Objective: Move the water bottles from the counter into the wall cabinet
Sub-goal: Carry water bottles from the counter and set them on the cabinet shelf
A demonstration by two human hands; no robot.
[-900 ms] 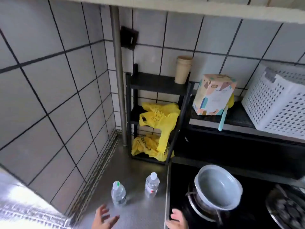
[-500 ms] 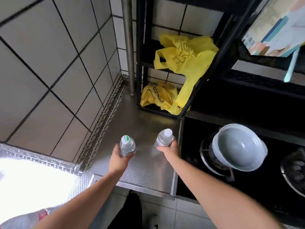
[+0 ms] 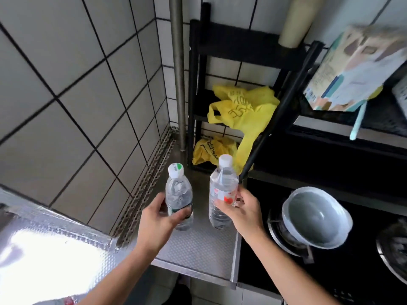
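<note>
grips the green-labelled water bottle (image 3: 178, 195) in the left hand (image 3: 157, 220), fingers curled round its lower half. grips the red-labelled water bottle (image 3: 222, 188) in the right hand (image 3: 243, 211), fingers wrapped over the label at mid-height. holds the 2 upright, side by side, near each other but apart, white caps up, over the steel counter (image 3: 198, 252). cannot tell whether the bases touch it. stands both just in front of the black rack (image 3: 237, 45) with its yellow bags (image 3: 244, 111), left of the stove (image 3: 264, 271) and its grey pot (image 3: 317, 219).
</note>
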